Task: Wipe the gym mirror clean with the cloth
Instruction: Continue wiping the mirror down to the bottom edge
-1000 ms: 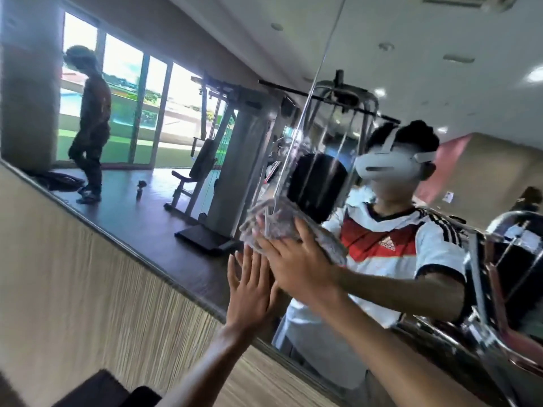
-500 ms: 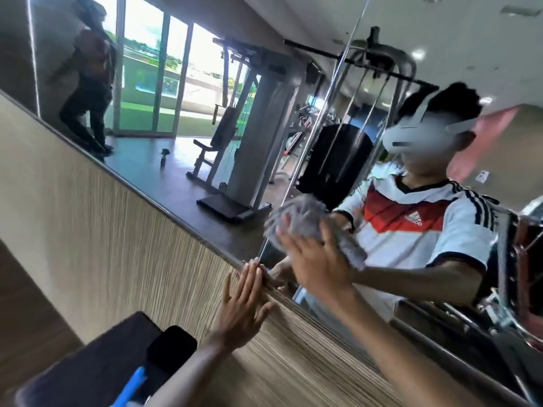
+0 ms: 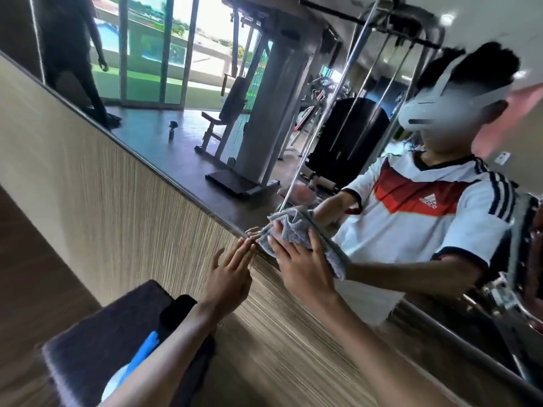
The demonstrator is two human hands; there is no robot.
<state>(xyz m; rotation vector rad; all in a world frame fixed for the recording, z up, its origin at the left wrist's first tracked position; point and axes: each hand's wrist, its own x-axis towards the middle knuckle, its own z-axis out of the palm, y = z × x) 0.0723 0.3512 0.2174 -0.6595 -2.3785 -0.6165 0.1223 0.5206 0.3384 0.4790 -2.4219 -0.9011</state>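
The gym mirror fills the upper part of the head view, above a striped wood wall panel. My right hand presses a crumpled grey cloth flat against the glass at the mirror's bottom edge, fingers spread over it. My left hand rests with straight fingers on the wood panel just below that edge, fingertips touching the mirror's rim. My reflection in a white and red shirt faces me in the glass.
A dark padded bench stands at the lower left with a black phone and a blue-and-white object on it. A vertical seam splits the mirror panels. Weight machines and another person appear only as reflections.
My right hand slid the cloth down the glass from mid-height to the mirror's bottom edge. My left hand dropped from the glass to the wood panel. The view tilted downward.
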